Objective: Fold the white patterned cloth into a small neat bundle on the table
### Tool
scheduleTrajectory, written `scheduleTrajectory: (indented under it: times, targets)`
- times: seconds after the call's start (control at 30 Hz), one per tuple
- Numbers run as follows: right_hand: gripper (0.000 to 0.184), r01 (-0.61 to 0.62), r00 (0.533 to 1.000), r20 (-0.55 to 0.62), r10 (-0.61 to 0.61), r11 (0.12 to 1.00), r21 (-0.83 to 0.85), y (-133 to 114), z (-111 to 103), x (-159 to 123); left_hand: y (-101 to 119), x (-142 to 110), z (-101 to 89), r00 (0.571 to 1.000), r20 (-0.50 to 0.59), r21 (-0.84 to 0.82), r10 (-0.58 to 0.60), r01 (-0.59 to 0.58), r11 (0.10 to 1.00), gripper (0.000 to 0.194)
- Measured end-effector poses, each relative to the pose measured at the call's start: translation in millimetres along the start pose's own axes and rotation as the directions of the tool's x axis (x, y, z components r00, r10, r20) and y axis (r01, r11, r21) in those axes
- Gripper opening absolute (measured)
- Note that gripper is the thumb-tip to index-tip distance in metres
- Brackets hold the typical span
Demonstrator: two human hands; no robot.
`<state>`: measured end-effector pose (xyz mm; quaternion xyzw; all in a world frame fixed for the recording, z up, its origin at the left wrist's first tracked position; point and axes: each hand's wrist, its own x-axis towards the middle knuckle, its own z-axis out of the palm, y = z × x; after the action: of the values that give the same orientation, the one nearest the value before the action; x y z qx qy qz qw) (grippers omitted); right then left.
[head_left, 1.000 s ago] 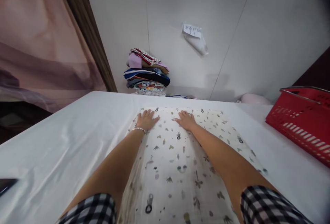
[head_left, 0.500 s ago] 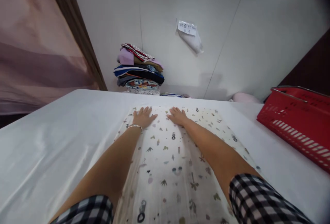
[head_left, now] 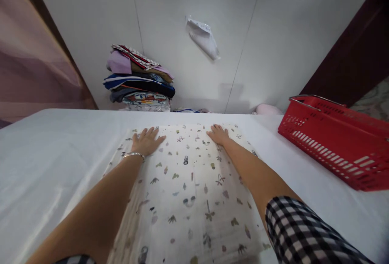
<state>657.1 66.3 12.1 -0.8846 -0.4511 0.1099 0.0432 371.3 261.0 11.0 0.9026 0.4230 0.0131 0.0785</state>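
Observation:
A thin white cloth [head_left: 194, 183] with small printed plants and figures lies spread on the white-covered table [head_left: 48, 150], running from near its far edge toward me. My left hand [head_left: 147, 140] rests flat on the cloth's far left part, fingers spread, a silver bracelet on the wrist. On the far right part of the cloth lies my right hand [head_left: 219, 135], also flat with its fingers stretched out. Neither hand grips anything. The near end of the cloth runs out of view at the bottom.
To the right on the table stands a red plastic basket [head_left: 334, 138] with a metal handle. Behind the table rises a stack of folded fabrics [head_left: 139, 79]. A plastic bag with a paper [head_left: 203, 39] hangs on the wall. A pink curtain [head_left: 36, 65] hangs at the left.
My right hand has slid rightward across the cloth, widening the gap between my hands. My left hand stays on the far left part. The camera view has turned to the right.

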Motion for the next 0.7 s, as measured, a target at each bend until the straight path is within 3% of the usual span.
scheduleTrajectory:
  times: [0.13,0.3,0.43,0.7]
  targets:
    - [0.065,-0.008,0.999,-0.039,0.007,1.000,-0.016,16.9,-7.3,-4.1,0.4,-2.6,-2.2,1.000,-0.016,-0.032,0.013,-0.014,0.999,0.075]
    - [0.069,-0.178,0.983,-0.049,0.177,0.984,-0.023,59.6,-12.3,-11.6,0.8,-0.7,-2.0,1.000,-0.004,-0.021,-0.001,0.001,1.000,0.073]
    - [0.067,-0.175,0.984,-0.036,0.175,0.985,-0.004,69.2,-15.0,-14.3,1.8,-1.6,-3.0,1.000,-0.007,-0.023,-0.011,0.011,1.000,0.074]
    - [0.067,-0.206,0.976,-0.086,0.202,0.978,-0.033,95.8,-2.9,-61.9,-0.2,-4.7,-3.1,0.999,-0.025,-0.058,0.022,-0.024,0.998,0.071]
